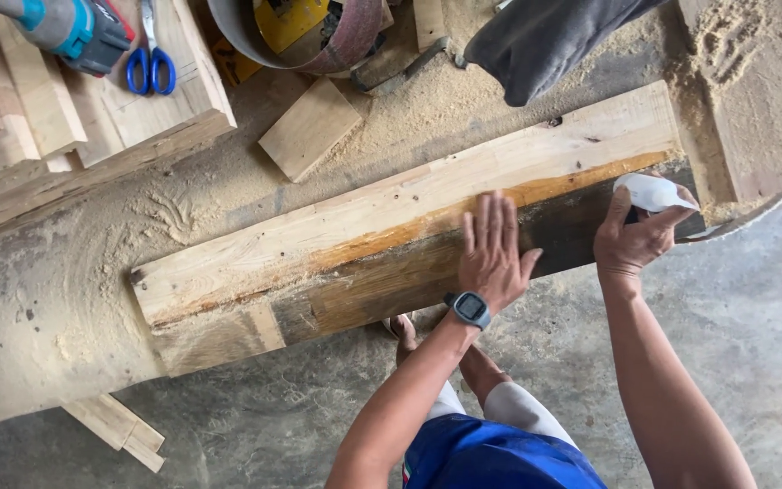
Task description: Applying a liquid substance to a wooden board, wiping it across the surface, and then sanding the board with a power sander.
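A sawdust-strewn workbench top (pixel 65 299) runs slantwise across the view, above a grey concrete floor (pixel 735 344). Along its near edge lies a long pale wooden plank with an orange-brown streak and a dark, weathered front face (pixel 337 231). The left hand (pixel 493 254) rests open and flat on the plank's front edge, fingers spread toward the bench, a grey wristwatch (pixel 471 309) on its wrist. Just to its right, the right hand (pixel 637 237) is closed around a small white plastic bottle (pixel 652 192), held against the plank near its right end. Farther back lie a small square offcut of pale wood (pixel 309 127) and blue-handled scissors (pixel 150 56).
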